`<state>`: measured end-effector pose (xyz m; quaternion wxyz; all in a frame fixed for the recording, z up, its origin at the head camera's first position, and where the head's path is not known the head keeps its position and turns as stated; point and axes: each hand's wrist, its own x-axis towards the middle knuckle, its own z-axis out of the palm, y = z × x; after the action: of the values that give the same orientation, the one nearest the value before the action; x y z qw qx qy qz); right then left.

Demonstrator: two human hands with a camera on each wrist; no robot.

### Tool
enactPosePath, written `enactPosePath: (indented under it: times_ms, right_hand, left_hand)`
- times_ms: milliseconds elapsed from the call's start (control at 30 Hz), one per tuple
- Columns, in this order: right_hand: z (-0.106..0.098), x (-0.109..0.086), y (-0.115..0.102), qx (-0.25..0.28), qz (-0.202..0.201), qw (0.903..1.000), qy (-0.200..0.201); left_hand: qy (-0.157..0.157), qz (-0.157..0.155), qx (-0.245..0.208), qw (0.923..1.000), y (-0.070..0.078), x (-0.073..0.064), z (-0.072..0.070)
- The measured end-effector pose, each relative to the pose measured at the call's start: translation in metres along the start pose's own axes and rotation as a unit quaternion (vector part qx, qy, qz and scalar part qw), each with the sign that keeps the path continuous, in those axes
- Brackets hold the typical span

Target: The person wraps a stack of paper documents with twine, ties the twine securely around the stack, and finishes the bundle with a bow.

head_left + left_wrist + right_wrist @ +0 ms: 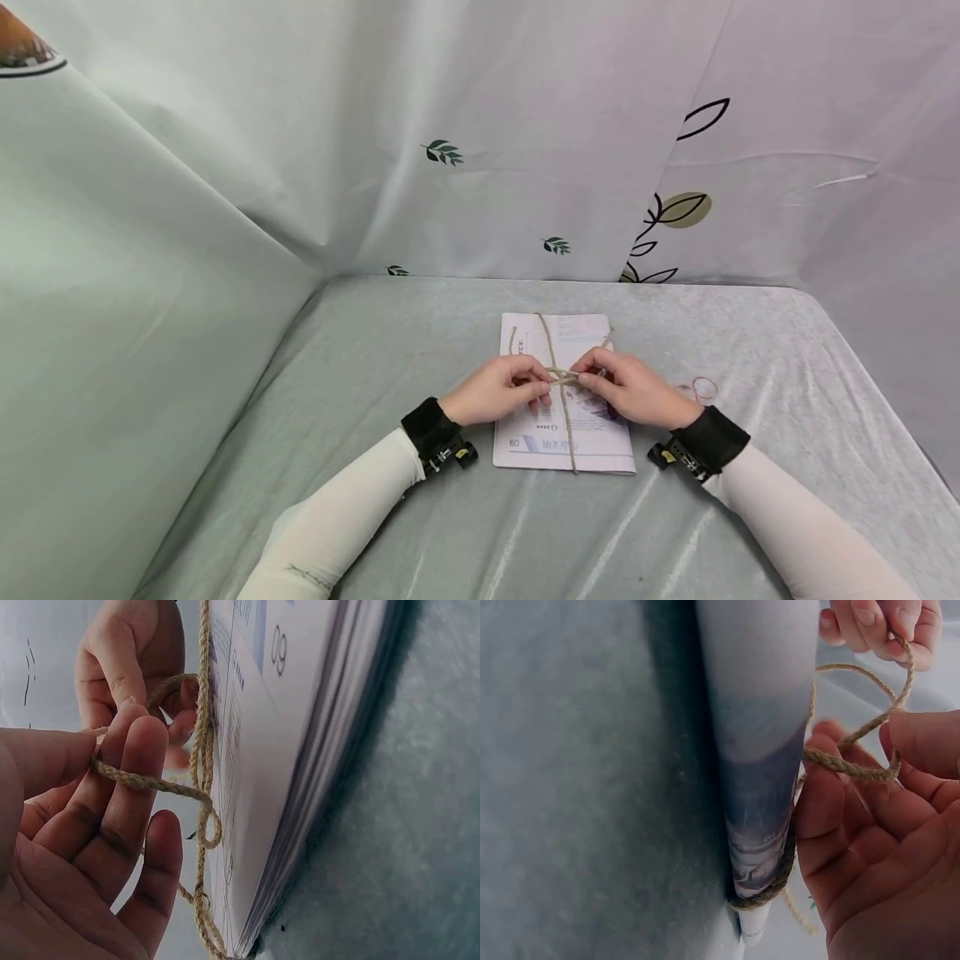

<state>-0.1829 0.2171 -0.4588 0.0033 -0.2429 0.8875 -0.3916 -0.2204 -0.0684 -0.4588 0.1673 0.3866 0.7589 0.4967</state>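
We see a stack of folded newspaper (540, 446) lying flat on the grey worktop (375, 358), right under two hands. A brown string (567, 425) goes up and down over the top of the paper, and more of it goes across near the middle. The left hand (504, 387) pinches one part of the string with its thumb and finger, and its other fingers are a bit bent. The right hand (630, 387) pinches another part the same way, just beside the left one. From the right wrist, we can see string bending round the paper's side. Some thin red loops (705, 387) lie near the right hand. Both arms have white sleeves (348, 504) and black wrist bands (431, 429).
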Motion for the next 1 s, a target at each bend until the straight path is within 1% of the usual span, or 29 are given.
enactPosePath:
  times_ms: [100,167,233,267,300,333,367,433,467,500,533,567,600,700,767,800,867,933,1000]
  right_hand:
    - [0.001,0.0,0.002,-0.011,-0.006,0.9999,0.01]
    - [0.002,-0.001,0.003,-0.023,-0.018,0.9993,0.021]
    - [0.002,0.0,0.005,-0.038,-0.035,0.9982,0.031]
    - [0.002,0.0,0.006,-0.046,-0.044,0.9973,0.036]
    - [0.002,0.0,0.007,-0.052,-0.054,0.9964,0.04]
    - [0.002,0.0,0.007,-0.057,-0.066,0.9953,0.042]
    - [0.002,0.0,0.008,-0.061,-0.076,0.9943,0.043]
    - [0.001,0.0,0.009,-0.066,-0.094,0.9925,0.043]
    - [0.001,0.0,0.008,-0.067,-0.098,0.9921,0.041]
    - [0.0,0.0,0.008,-0.066,-0.1,0.992,0.038]
    - [0.0,0.0,0.008,-0.066,-0.103,0.9919,0.035]
    - [0.0,0.0,0.008,-0.065,-0.103,0.992,0.032]
    - [0.0,0.0,0.008,-0.063,-0.101,0.9924,0.03]
    - [0.0,-0.001,0.006,-0.053,-0.093,0.994,0.021]
    - [-0.001,-0.001,0.005,-0.046,-0.09,0.9948,0.019]
    - [-0.001,-0.001,0.005,-0.043,-0.089,0.9949,0.018]
    - [-0.001,-0.001,0.005,-0.045,-0.087,0.9949,0.024]
    - [-0.002,-0.001,0.008,-0.055,-0.087,0.9941,0.033]
    - [-0.004,-0.001,0.011,-0.063,-0.08,0.9939,0.043]
  left_hand:
    - [0.009,0.01,0.005,0.9999,-0.002,0.0,-0.002]
    - [0.017,0.026,0.02,0.9993,-0.003,0.0,-0.004]
    - [0.025,0.049,0.05,0.9973,-0.004,0.0,-0.006]
    - [0.031,0.064,0.073,0.9948,-0.005,0.0,-0.007]
    - [0.04,0.08,0.103,0.9907,-0.005,0.0,-0.007]
    - [0.048,0.096,0.136,0.9849,-0.005,0.0,-0.008]
    - [0.058,0.112,0.172,0.977,-0.006,0.0,-0.009]
    - [0.079,0.138,0.241,0.9574,-0.007,0.0,-0.009]
    - [0.088,0.147,0.269,0.9477,-0.007,0.0,-0.01]
    - [0.095,0.151,0.295,0.9388,-0.007,0.001,-0.01]
    - [0.098,0.15,0.315,0.9319,-0.008,0.001,-0.01]
    - [0.099,0.145,0.332,0.9268,-0.008,0.001,-0.009]
    - [0.096,0.138,0.345,0.9233,-0.008,0.001,-0.009]
    - [0.081,0.114,0.372,0.9176,-0.009,0.001,-0.007]
    - [0.067,0.1,0.376,0.9188,-0.009,0.0,-0.006]
    - [0.061,0.096,0.373,0.921,-0.009,0.0,-0.007]
    - [0.054,0.087,0.352,0.9303,-0.009,0.0,-0.008]
    - [0.052,0.075,0.309,0.9468,-0.008,-0.001,-0.01]
    - [0.056,0.063,0.247,0.9653,-0.008,-0.001,-0.014]
